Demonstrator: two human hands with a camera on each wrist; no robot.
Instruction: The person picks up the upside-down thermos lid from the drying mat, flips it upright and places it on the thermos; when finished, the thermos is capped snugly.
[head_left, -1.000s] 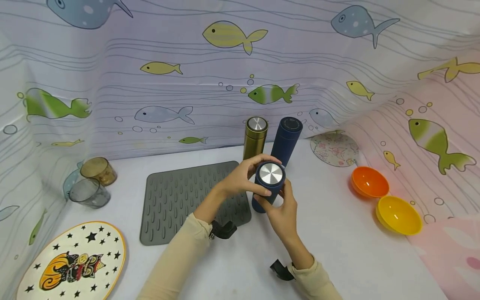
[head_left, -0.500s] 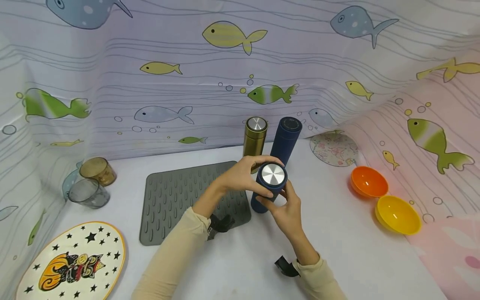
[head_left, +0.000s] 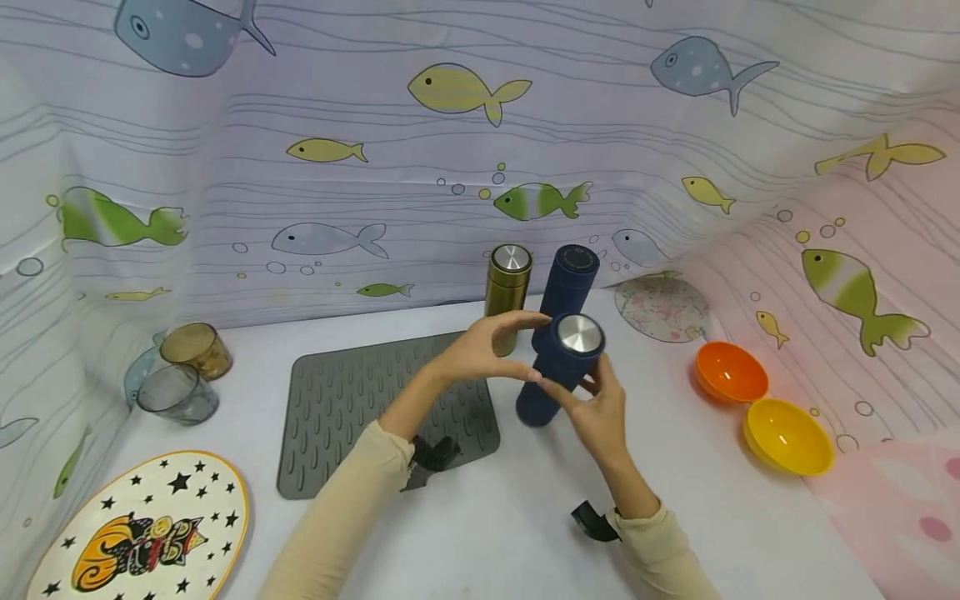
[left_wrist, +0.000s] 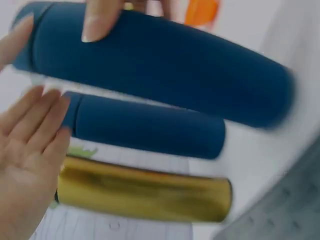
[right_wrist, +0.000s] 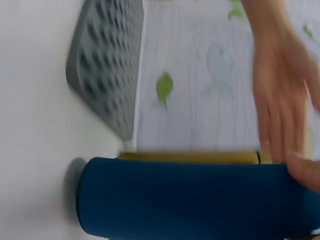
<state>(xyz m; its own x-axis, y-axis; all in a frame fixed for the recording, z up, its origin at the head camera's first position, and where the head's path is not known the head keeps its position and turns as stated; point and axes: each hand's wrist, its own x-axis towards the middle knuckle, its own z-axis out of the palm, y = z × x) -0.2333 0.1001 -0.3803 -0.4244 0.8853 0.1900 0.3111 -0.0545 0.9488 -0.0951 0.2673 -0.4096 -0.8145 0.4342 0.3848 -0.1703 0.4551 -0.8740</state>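
A dark blue thermos bottle (head_left: 557,379) with a silver-topped lid leans in my right hand (head_left: 603,408), which grips its upper body from the right. In the left wrist view the right thumb lies along the blue thermos (left_wrist: 165,65). My left hand (head_left: 480,350) is at the lid's left side with fingers extended and spread away from the thumb; its palm (left_wrist: 27,155) faces the bottles. Behind stand a second blue thermos (head_left: 570,283) with a dark top and a gold thermos (head_left: 508,283) with a silver top. The held thermos partly hides the second one.
A grey ridged mat (head_left: 382,408) lies left of the bottles. Farther left are an amber glass (head_left: 198,350), a grey glass (head_left: 180,396) and a cat-patterned plate (head_left: 217,492). On the right sit an orange bowl (head_left: 731,372), a yellow bowl (head_left: 787,437) and a floral disc (head_left: 663,308).
The held blue thermos has shifted right and tilted, its lid slipping out from between the left thumb and fingers. My right hand moved right with it; the head view tipped slightly up.
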